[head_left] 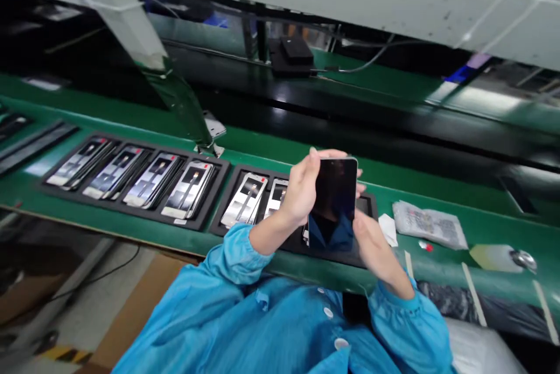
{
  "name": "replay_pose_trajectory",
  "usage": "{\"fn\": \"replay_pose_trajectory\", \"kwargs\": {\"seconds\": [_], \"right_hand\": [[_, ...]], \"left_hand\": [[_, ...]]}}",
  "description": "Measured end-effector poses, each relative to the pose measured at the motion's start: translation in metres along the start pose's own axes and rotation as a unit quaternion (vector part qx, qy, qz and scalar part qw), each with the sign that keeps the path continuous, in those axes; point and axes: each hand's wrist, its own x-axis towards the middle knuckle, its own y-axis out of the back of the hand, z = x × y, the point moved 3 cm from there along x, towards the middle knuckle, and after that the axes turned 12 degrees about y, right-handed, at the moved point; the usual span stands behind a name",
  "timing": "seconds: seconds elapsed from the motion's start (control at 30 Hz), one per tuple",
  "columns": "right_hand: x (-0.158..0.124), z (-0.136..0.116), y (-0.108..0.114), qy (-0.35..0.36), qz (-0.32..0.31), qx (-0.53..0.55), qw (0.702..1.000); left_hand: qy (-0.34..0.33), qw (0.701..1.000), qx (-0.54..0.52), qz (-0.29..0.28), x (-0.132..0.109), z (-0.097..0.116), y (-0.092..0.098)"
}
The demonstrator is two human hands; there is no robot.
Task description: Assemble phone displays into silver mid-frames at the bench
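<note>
I hold a black glossy phone screen panel (333, 202) upright in front of me with both hands. My left hand (300, 190) grips its left edge and top corner, fingers curled round it. My right hand (373, 245) clasps its lower right edge from behind. Under my hands lies a black tray (227, 199) holding several silver phone parts (245, 199). My blue sleeves show below.
A second black tray (56, 190) with several silver phone parts sits to the left on the green bench (437, 205). To the right lie a crumpled plastic bag (431, 224), a white scrap (388, 228) and a yellowish pad (492, 257). A dark conveyor (350, 123) runs behind; a slanted post (175, 94) stands left.
</note>
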Motion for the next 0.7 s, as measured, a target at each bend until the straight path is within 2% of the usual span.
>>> {"fn": "replay_pose_trajectory", "kwargs": {"seconds": [0.1,0.2,0.27,0.37,0.5,0.7], "right_hand": [[-0.004,-0.007,-0.009,0.021,-0.085,0.0,0.996],[0.001,-0.011,-0.015,0.006,-0.126,0.026,0.992],[0.008,-0.01,-0.017,-0.012,-0.12,0.03,0.992],[0.015,-0.005,-0.021,-0.041,-0.078,0.052,0.995],[0.016,0.004,-0.033,-0.096,-0.04,0.094,0.99],[0.018,0.011,-0.039,-0.132,-0.024,0.145,0.98]], "left_hand": [[-0.007,0.997,-0.078,0.025,0.002,0.023,0.006],[-0.025,0.995,-0.088,0.04,0.002,0.036,0.007],[-0.04,0.994,-0.093,0.047,0.002,0.039,0.006],[-0.058,0.991,-0.095,0.068,0.005,0.037,0.004],[-0.071,0.988,-0.102,0.091,0.018,0.03,0.002],[-0.069,0.989,-0.108,0.078,0.044,0.017,0.0]]}}
